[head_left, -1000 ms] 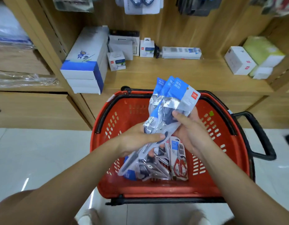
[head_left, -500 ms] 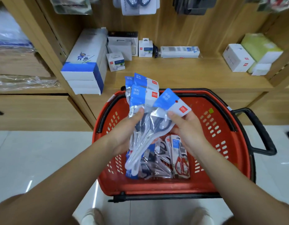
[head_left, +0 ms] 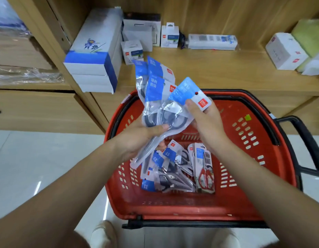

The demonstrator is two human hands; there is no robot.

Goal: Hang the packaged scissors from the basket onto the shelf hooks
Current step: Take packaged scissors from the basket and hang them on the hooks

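Observation:
Over the red basket [head_left: 251,199] I hold several packaged scissors with blue-and-white header cards. My left hand [head_left: 137,138] grips a bunch of them [head_left: 153,90] around the dark handles, their headers fanning up toward the shelf. My right hand [head_left: 207,124] pinches the white corner of one pack [head_left: 186,90], which tilts away to the right of the bunch. More packs [head_left: 171,169] lie in the basket bottom, among them a red-handled pair [head_left: 206,178]. No shelf hooks are in view.
A wooden shelf [head_left: 217,72] runs behind the basket with white boxes [head_left: 94,56], small cartons [head_left: 169,35] and a green-and-white stack [head_left: 298,49]. The basket's black handle [head_left: 305,140] sticks out right. Pale floor tiles [head_left: 38,161] lie left; my shoes are below.
The bunch was fanned apart: my right hand drew one pack to the right while my left kept the others. The view tilted down, dropping the hanging goods out of frame.

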